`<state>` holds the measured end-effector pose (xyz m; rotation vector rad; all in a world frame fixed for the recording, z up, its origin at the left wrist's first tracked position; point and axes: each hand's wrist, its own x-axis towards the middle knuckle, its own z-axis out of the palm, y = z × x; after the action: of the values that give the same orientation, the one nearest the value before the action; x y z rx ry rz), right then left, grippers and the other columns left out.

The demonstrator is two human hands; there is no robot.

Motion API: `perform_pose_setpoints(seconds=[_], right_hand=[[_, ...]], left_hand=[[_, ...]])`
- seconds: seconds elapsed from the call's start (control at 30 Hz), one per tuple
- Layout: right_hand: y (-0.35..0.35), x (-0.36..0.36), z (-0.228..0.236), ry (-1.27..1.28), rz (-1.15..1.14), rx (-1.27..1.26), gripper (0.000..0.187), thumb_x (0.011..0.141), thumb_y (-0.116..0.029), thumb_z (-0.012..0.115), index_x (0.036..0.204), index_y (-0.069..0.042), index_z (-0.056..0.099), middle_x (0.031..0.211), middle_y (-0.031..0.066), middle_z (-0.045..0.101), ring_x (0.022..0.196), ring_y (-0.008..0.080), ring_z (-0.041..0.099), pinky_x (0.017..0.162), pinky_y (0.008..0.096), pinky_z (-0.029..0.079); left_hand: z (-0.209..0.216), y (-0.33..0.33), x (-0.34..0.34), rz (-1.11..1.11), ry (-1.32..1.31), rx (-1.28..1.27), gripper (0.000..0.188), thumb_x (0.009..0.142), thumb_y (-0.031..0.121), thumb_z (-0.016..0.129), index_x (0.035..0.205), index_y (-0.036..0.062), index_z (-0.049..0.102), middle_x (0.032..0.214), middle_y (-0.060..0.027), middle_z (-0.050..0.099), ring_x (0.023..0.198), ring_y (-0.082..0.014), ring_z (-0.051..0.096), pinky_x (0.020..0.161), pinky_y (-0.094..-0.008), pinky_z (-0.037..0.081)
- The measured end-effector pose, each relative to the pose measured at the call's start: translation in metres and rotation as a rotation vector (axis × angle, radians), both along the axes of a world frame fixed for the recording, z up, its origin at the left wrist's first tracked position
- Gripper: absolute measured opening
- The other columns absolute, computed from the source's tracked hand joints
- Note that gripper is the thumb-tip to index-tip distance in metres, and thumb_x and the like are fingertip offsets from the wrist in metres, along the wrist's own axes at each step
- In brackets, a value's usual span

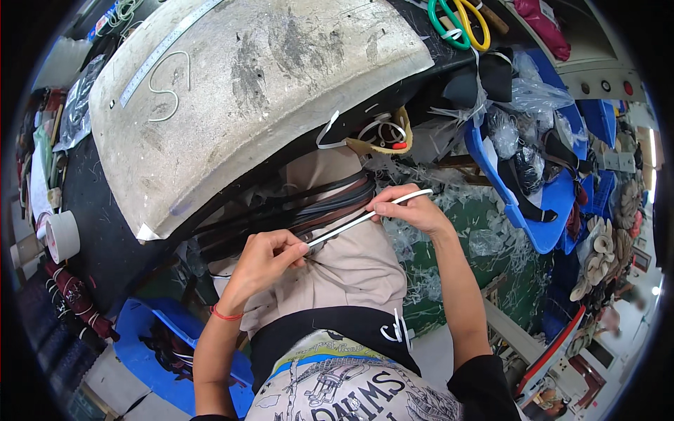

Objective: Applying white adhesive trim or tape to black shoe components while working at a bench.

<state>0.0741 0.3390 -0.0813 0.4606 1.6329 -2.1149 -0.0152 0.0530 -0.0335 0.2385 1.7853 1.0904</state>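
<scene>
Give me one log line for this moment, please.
left hand: pinching white strip | right hand: gripping same strip | dark cords: across lap | worn board: ahead, ruler on top

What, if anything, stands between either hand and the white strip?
Nothing visible: the left hand and right hand both grip the white strip directly, and the dark straps nearby don't come between.

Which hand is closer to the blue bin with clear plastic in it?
Right. The right hand is left of the bin, a gap between them; the left hand is farther left, toward the other end of the white strip.
</scene>
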Motion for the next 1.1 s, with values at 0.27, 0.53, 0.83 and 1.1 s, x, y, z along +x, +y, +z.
perform_pose_setpoints(seconds=[0.27,0.53,0.83,1.1], right_hand=[[0.004,-0.003,0.001,0.026,0.027,0.146,0.017,0.082,-0.014,0.07,0.088,0.001,0.069,0.082,0.0075,0.067,0.075,0.0125,0.063,0.068,0.025,0.05],[0.001,0.002,-0.003,0.018,0.027,0.179,0.017,0.082,-0.015,0.07,0.089,0.001,0.069,0.082,0.0069,0.067,0.075,0.0123,0.062,0.068,0.0247,0.049],[0.003,0.0,-0.003,0.024,0.068,0.053,0.019,0.084,-0.015,0.067,0.094,0.001,0.069,0.085,0.0088,0.067,0.078,0.015,0.064,0.072,0.0263,0.05],[0.006,0.004,-0.009,0.05,0.038,0.02,0.024,0.083,-0.021,0.069,0.095,0.0,0.07,0.087,0.0091,0.07,0.081,0.014,0.065,0.075,0.0255,0.051]], left_hand=[[-0.01,-0.014,-0.003,-0.063,0.054,0.026,0.021,0.088,0.019,0.063,0.088,-0.0019,0.066,0.071,-0.0073,0.067,0.067,-0.01,0.063,0.063,-0.0247,0.05],[-0.011,0.04,0.007,-0.064,0.097,0.104,0.021,0.086,0.018,0.063,0.087,-0.0023,0.066,0.067,-0.008,0.065,0.061,-0.0107,0.06,0.06,-0.0262,0.049],[-0.003,0.013,-0.001,0.025,-0.12,0.016,0.019,0.087,0.017,0.066,0.083,-0.0015,0.067,0.067,-0.0037,0.065,0.062,-0.007,0.061,0.058,-0.0211,0.049],[-0.006,-0.021,-0.001,0.021,-0.058,0.02,0.019,0.086,0.017,0.067,0.084,-0.0017,0.066,0.068,-0.0044,0.065,0.064,-0.0073,0.061,0.06,-0.0217,0.05]])
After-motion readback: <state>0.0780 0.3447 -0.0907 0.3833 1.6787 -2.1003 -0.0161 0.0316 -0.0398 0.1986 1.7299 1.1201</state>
